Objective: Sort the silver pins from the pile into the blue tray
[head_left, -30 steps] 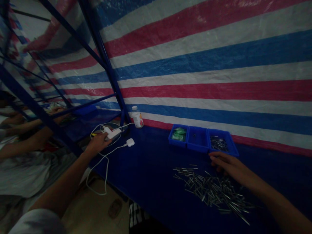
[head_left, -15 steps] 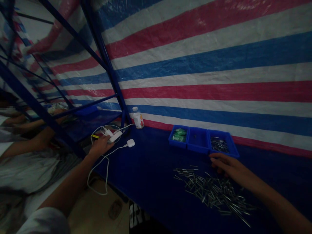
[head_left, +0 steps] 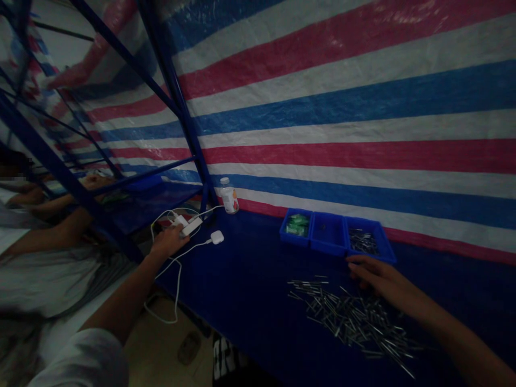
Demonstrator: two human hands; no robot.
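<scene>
At the left end of the blue table, my left hand (head_left: 169, 242) is closed over a white power strip (head_left: 191, 226) with a plug and cables at it. The fingers partly cover the strip. My right hand (head_left: 373, 273) hangs low at the far edge of a loose pile of thin metal rods (head_left: 350, 317), just in front of the blue bins. Its fingers are curled, with thumb and forefinger close together; the inside of the grip is hidden. Near my left hand lies a small white square charger case (head_left: 216, 237) on a cable (head_left: 179, 279) that loops off the table edge.
Three joined blue bins (head_left: 328, 232) stand at the back: green packets (head_left: 297, 224) left, little in the middle, small metal pieces (head_left: 363, 240) right. A clear bottle (head_left: 229, 196) stands by a blue frame post (head_left: 183, 110). Co-workers' arms (head_left: 60, 231) are at far left.
My left hand has shifted slightly, and a yellow piece beside it is now mostly hidden. My right hand stays in place. The view has tilted a little.
</scene>
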